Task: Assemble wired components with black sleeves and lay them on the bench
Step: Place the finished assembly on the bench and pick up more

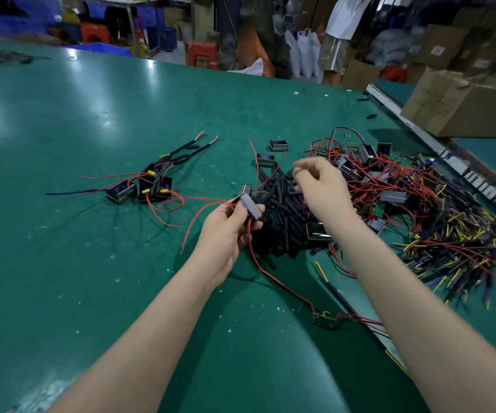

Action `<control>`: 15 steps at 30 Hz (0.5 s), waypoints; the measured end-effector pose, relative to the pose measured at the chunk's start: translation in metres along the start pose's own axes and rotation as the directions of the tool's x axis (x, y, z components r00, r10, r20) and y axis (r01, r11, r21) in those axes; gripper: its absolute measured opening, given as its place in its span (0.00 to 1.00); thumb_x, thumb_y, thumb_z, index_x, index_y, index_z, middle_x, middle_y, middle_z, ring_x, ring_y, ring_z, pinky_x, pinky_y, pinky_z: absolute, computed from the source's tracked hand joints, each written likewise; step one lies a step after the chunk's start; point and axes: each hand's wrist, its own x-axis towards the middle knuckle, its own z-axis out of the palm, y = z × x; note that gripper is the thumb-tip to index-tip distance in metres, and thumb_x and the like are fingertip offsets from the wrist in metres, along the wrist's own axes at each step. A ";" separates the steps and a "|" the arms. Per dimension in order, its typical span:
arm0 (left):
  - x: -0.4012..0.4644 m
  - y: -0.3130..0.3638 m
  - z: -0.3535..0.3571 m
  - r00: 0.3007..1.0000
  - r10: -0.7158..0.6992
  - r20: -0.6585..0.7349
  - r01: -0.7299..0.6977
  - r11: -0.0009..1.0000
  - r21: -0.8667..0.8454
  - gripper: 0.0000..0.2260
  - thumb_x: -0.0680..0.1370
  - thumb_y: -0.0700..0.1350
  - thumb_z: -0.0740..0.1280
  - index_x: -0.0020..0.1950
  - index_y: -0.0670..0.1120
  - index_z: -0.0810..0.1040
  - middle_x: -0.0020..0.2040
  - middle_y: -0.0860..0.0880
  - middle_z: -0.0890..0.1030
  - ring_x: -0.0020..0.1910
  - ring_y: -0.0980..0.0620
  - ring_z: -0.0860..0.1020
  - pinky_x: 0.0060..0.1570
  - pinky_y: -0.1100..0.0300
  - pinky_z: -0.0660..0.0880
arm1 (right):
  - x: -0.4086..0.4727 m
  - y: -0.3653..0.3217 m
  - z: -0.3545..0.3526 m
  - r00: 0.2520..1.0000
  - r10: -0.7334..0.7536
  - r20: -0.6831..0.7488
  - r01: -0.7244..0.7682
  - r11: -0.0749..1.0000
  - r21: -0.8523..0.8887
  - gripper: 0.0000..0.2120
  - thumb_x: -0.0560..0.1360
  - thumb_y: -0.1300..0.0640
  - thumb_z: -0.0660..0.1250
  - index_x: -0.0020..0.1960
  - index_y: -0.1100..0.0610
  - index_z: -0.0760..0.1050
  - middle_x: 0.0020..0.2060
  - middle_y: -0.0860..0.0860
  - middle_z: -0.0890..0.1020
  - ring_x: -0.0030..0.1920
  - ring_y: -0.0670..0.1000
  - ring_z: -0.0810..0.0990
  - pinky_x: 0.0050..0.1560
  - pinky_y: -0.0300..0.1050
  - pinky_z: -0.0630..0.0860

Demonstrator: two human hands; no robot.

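Fingers (242, 211) of the left hand (225, 234) are curled round a wired component (251, 205). Right hand (319, 186) fingers are pinched over the sleeve pile (282, 213) on the surface (91, 263), blurred. Sleeve pickup is judged underway; threading onto a red wire (258, 263) is needed next.

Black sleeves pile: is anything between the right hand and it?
Nothing visible. The right hand hovers directly over the black sleeves pile, fingers curled and blurred. The left hand holds a wired component beside it.
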 end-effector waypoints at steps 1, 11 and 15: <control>0.002 0.000 -0.001 1.000 0.010 -0.010 -0.010 1.000 -0.023 0.09 0.83 0.42 0.55 0.49 0.44 0.74 0.38 0.54 0.83 0.29 0.61 0.76 0.28 0.71 0.69 | 0.016 -0.001 0.001 1.000 0.002 -0.006 -0.002 1.000 -0.021 0.04 0.78 0.57 0.62 0.50 0.51 0.75 0.44 0.47 0.80 0.50 0.53 0.79 0.55 0.50 0.75; 0.007 -0.001 -0.006 0.989 0.147 -0.033 -0.146 0.989 0.038 0.11 0.83 0.39 0.54 0.44 0.46 0.72 0.39 0.50 0.78 0.30 0.57 0.71 0.34 0.68 0.69 | 0.101 0.024 0.051 0.950 -0.151 0.274 0.312 0.511 -0.801 0.16 0.78 0.58 0.58 0.63 0.54 0.75 0.66 0.52 0.73 0.67 0.57 0.66 0.63 0.54 0.64; 0.007 -0.002 -0.006 0.989 0.149 0.011 -0.150 0.988 0.039 0.10 0.82 0.39 0.55 0.45 0.46 0.73 0.39 0.52 0.79 0.31 0.59 0.72 0.36 0.69 0.69 | 0.114 0.030 0.060 0.941 0.005 0.337 0.297 0.463 -0.835 0.14 0.78 0.57 0.57 0.58 0.52 0.78 0.64 0.49 0.75 0.70 0.54 0.62 0.66 0.56 0.58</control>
